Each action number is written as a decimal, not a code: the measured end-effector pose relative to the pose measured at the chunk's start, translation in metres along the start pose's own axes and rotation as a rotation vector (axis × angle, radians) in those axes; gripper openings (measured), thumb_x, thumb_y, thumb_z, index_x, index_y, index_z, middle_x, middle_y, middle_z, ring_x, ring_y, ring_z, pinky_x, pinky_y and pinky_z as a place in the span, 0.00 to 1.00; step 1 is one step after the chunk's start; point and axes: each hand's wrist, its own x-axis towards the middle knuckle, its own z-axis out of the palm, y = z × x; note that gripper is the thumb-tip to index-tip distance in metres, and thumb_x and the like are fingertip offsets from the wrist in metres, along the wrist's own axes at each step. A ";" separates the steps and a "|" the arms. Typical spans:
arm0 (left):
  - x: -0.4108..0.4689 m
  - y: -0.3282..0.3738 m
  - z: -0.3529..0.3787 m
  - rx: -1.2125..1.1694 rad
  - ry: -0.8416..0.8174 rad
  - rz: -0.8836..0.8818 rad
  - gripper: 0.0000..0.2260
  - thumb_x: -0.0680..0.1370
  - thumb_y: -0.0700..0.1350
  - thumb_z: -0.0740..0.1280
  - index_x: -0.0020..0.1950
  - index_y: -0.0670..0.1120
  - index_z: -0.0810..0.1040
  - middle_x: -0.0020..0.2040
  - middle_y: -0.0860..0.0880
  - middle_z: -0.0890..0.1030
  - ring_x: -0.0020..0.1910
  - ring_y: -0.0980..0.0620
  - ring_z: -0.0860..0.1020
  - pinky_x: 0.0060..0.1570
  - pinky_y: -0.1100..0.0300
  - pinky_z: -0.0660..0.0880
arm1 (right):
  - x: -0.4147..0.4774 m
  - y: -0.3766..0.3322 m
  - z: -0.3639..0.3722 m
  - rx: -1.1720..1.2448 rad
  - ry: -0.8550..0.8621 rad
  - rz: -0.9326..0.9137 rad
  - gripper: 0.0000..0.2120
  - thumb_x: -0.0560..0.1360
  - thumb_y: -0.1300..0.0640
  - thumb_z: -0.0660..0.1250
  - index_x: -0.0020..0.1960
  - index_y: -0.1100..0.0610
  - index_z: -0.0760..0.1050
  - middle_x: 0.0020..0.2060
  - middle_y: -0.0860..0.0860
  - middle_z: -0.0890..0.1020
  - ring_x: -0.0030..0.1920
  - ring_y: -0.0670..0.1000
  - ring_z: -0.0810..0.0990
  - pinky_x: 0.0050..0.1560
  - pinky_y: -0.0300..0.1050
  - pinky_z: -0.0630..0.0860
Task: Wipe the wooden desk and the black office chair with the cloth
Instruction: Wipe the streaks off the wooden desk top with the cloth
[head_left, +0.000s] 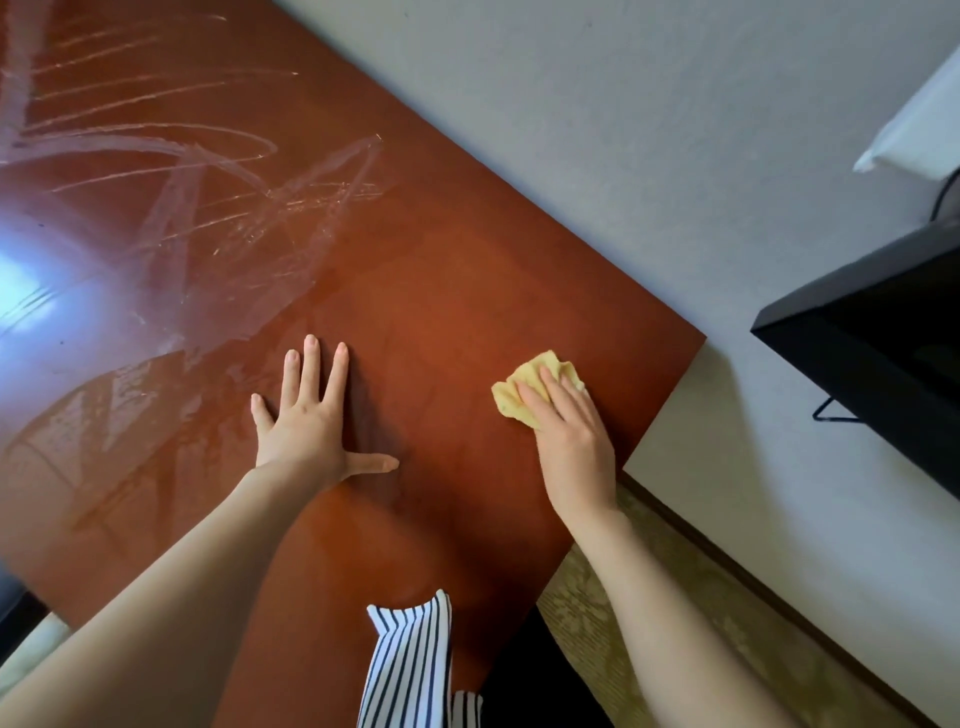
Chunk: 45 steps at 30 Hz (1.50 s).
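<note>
Head view showed two hands, one cloth and one counter. My left hand (306, 421) lay flat on the reddish-brown wooden counter (441, 260), palm down, with all four fingers spread and the thumb stuck out to the side. My right hand (571, 431) lay palm down on the single yellow cloth (524, 384), fingers fairly straight and close together, pressing it to the wood rather than pinching it. The cloth was crumpled, and its bunched edge showed beyond my fingertips and to their left. It sat near the counter's right-hand corner, well apart from my left hand, with bare wood between the two.

Pale wiping streaks (182, 182) crossed the far left part of the counter, and a bright glare sat at its left edge. A grey-white wall (675, 130) ran along the counter's far side. To the right, apart from the counter, stood one black flat-edged object (883, 338) with a thin wire foot beneath it; I could not tell what it was. Above it lay one white thing (919, 119), cut off by the frame. Patterned floor covering (649, 597) and a dark skirting strip (753, 587) lay below the counter's right edge. One piece of black-and-white striped fabric (410, 665) hung over the near edge between my forearms.
</note>
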 end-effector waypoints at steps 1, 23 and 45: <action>0.000 0.000 0.000 0.006 0.002 0.002 0.62 0.59 0.72 0.70 0.73 0.54 0.26 0.74 0.50 0.27 0.75 0.48 0.31 0.71 0.37 0.44 | -0.006 0.008 -0.004 -0.009 0.016 0.059 0.22 0.71 0.71 0.69 0.63 0.59 0.77 0.64 0.59 0.76 0.65 0.61 0.73 0.65 0.59 0.71; 0.004 -0.001 0.007 -0.005 0.019 0.051 0.61 0.59 0.73 0.68 0.67 0.55 0.21 0.73 0.49 0.25 0.74 0.46 0.29 0.70 0.36 0.42 | 0.142 -0.006 0.024 0.064 0.033 0.410 0.20 0.79 0.66 0.59 0.69 0.53 0.70 0.74 0.53 0.64 0.74 0.56 0.59 0.71 0.53 0.61; -0.041 -0.060 0.046 0.102 0.415 0.118 0.32 0.78 0.65 0.44 0.76 0.50 0.60 0.77 0.47 0.59 0.75 0.43 0.56 0.68 0.31 0.54 | 0.031 -0.001 -0.011 0.047 -0.410 -0.772 0.31 0.66 0.74 0.72 0.65 0.56 0.75 0.66 0.55 0.74 0.67 0.56 0.71 0.64 0.58 0.71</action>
